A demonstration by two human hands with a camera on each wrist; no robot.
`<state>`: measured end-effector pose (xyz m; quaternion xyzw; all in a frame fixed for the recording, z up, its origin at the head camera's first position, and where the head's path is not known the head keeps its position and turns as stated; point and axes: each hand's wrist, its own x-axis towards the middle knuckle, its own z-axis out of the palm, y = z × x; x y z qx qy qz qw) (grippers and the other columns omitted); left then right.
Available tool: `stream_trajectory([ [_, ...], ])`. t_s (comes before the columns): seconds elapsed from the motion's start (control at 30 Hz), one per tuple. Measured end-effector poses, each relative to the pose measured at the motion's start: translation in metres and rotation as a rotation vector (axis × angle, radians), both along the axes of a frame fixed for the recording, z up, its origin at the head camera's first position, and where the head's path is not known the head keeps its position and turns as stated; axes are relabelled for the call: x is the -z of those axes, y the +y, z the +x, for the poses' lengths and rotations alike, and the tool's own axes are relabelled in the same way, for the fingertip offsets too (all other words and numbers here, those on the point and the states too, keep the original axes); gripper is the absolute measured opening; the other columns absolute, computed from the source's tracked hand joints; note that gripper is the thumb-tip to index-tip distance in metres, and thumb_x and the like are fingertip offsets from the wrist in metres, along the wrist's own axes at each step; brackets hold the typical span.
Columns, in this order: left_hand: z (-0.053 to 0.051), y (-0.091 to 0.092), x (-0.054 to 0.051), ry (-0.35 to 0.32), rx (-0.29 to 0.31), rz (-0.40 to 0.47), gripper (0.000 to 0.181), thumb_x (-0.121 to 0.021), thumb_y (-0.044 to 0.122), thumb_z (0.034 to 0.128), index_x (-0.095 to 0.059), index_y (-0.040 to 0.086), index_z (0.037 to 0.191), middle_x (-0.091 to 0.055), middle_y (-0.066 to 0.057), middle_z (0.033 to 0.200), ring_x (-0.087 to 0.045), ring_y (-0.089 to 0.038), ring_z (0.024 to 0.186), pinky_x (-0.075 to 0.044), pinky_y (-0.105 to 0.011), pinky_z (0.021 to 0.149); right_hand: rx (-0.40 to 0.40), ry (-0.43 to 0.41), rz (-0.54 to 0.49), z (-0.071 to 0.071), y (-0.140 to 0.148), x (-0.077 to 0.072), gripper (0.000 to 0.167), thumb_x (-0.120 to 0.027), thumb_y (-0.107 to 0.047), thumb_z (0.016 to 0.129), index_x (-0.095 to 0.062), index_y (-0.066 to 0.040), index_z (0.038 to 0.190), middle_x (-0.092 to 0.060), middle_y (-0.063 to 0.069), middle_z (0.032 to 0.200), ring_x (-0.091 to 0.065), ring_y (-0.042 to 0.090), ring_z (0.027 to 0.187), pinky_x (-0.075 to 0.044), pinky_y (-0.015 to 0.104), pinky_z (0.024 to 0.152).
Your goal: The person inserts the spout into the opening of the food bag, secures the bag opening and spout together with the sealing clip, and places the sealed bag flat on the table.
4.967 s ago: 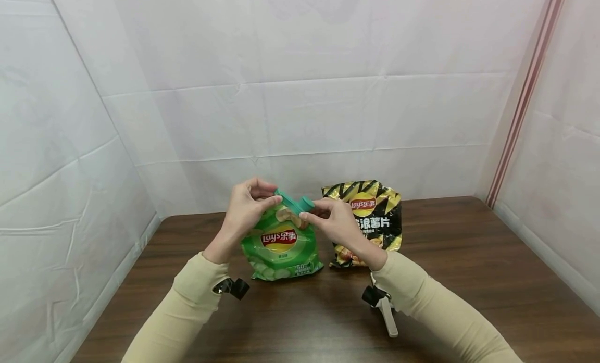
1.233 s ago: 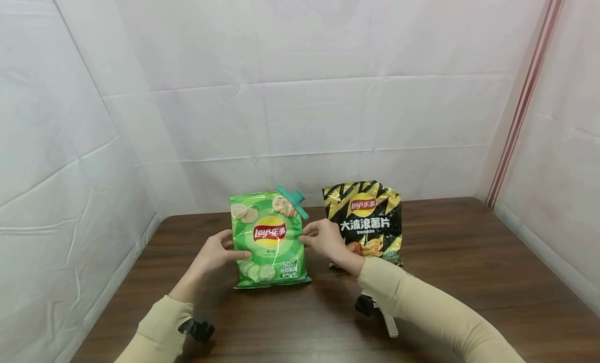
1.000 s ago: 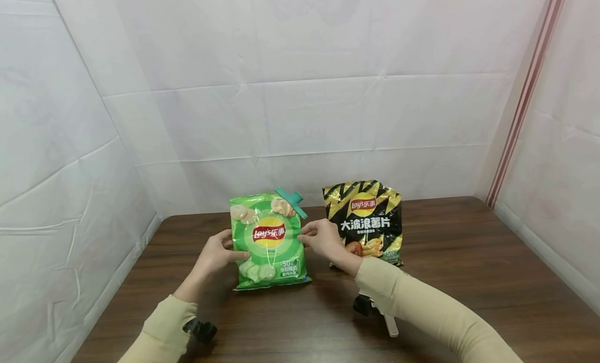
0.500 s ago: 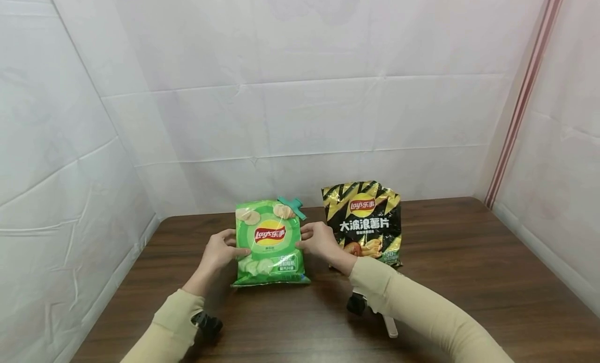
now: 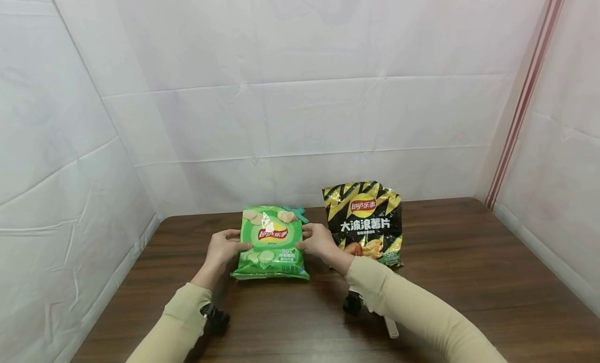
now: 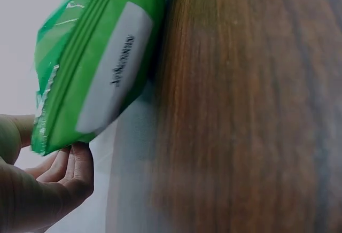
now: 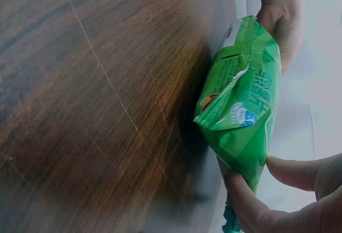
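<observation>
Both hands hold a green Lay's chip bag (image 5: 272,251) by its two sides; it leans backward over the table. My left hand (image 5: 220,251) grips the left edge, thumb on the front; in the left wrist view its fingers (image 6: 80,169) curl behind the bag's corner. On the opposite edge my right hand (image 5: 321,242) pinches the bag between thumb and fingers, as the right wrist view of the bag (image 7: 246,105) shows. A teal bag clip (image 5: 296,213) sits across the upper right corner, its end (image 7: 231,219) showing beside the right fingers.
A black and yellow Lay's bag (image 5: 367,222) stands to the right, close to my right hand. Under the right forearm a pale clip-like handle (image 5: 391,327) lies on the brown wooden table (image 5: 469,269). White sheeting (image 5: 304,118) walls the back and sides.
Five seconds ago both hands held the teal clip at the bag's top corner. Since then they moved to the bag's sides, and the bag has tipped backward from nearly upright.
</observation>
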<state>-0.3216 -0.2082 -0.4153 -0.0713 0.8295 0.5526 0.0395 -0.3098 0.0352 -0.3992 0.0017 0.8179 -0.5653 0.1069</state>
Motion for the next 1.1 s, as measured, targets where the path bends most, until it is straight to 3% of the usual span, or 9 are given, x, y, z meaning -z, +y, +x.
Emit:
stream_trajectory([
  [0.27, -0.007, 0.006, 0.002, 0.003, -0.067, 0.003, 0.051, -0.073, 0.008, 0.0814, -0.055, -0.003, 0.128, -0.064, -0.027, 0.114, -0.064, -0.033, 0.098, -0.054, -0.037, 0.077, 0.015, -0.021, 0.03, -0.003, -0.001, 0.003, 0.058, -0.068, 0.0, 0.084, -0.044, 0.006, 0.136, -0.051, 0.024, 0.134, -0.058, 0.035, 0.111, -0.055, 0.035, 0.08],
  [0.77, -0.007, 0.008, 0.001, 0.003, -0.071, 0.016, 0.051, -0.073, 0.007, 0.081, -0.054, -0.004, 0.127, -0.063, -0.029, 0.115, -0.066, -0.022, 0.087, -0.054, -0.031, 0.068, -0.001, -0.037, 0.072, -0.003, -0.001, 0.002, 0.062, -0.068, -0.002, 0.085, -0.04, 0.007, 0.139, -0.049, 0.025, 0.136, -0.058, 0.033, 0.112, -0.054, 0.036, 0.082],
  [0.93, -0.001, 0.005, -0.005, 0.007, -0.044, 0.015, 0.052, -0.072, 0.01, 0.0824, -0.053, -0.002, 0.129, -0.057, -0.027, 0.124, -0.061, -0.033, 0.104, -0.052, -0.042, 0.084, -0.038, -0.038, 0.104, 0.002, 0.001, 0.002, 0.066, -0.072, -0.01, 0.084, -0.04, 0.006, 0.139, -0.048, 0.023, 0.137, -0.061, 0.031, 0.107, -0.055, 0.037, 0.08],
  [1.1, 0.008, 0.003, -0.014, 0.063, -0.022, -0.039, 0.048, -0.07, 0.015, 0.0853, -0.054, 0.0, 0.128, -0.053, -0.024, 0.126, -0.051, -0.037, 0.115, -0.044, -0.049, 0.093, -0.088, -0.011, 0.136, 0.009, 0.004, -0.005, 0.063, -0.073, -0.017, 0.084, -0.045, 0.005, 0.136, -0.056, 0.021, 0.129, -0.063, 0.029, 0.101, -0.055, 0.039, 0.08],
])
